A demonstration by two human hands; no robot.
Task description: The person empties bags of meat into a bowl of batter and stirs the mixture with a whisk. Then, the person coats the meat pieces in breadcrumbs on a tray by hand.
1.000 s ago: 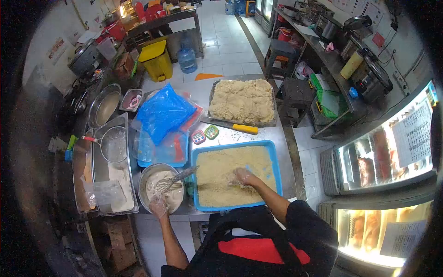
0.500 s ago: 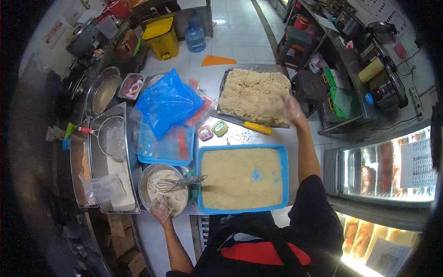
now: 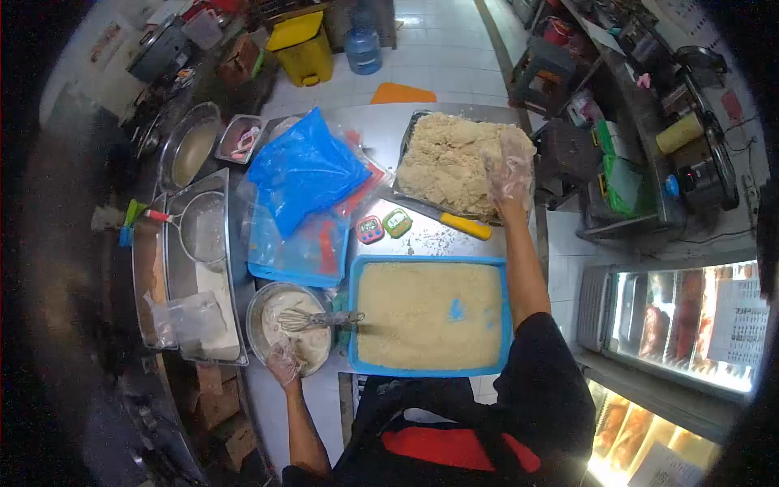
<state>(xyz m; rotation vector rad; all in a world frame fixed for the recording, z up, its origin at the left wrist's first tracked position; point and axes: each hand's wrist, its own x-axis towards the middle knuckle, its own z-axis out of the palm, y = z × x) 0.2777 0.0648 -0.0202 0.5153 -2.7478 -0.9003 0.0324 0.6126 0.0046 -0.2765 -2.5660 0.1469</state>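
My right hand (image 3: 511, 172), in a clear plastic glove, lies spread on the right part of a heap of pale crumb coating (image 3: 450, 158). That heap fills a dark-rimmed tray at the back of the steel table. My left hand (image 3: 284, 362), also gloved, holds the near rim of a metal mixing bowl (image 3: 253, 325), its fingers over the edge. Inside the bowl is a whitish batter (image 3: 304, 345), and a whisk (image 3: 304, 320) rests in it with its handle out to the right. A blue tray (image 3: 507, 316) of fine crumbs (image 3: 422, 308) stands between the bowl and my right arm.
A yellow-handled knife (image 3: 465, 226) lies before the crumb heap, beside two small timers (image 3: 396, 223). Blue plastic bags (image 3: 304, 170) cover the table's left. Further left are a metal pan (image 3: 231, 308) with white powder and a strainer (image 3: 201, 229). A lit display case (image 3: 682, 316) is at right.
My right hand has gone from a blurred position at the heap's right edge to lying spread on the crumbs. My left hand stays at the bowl. The whole view has shifted slightly.
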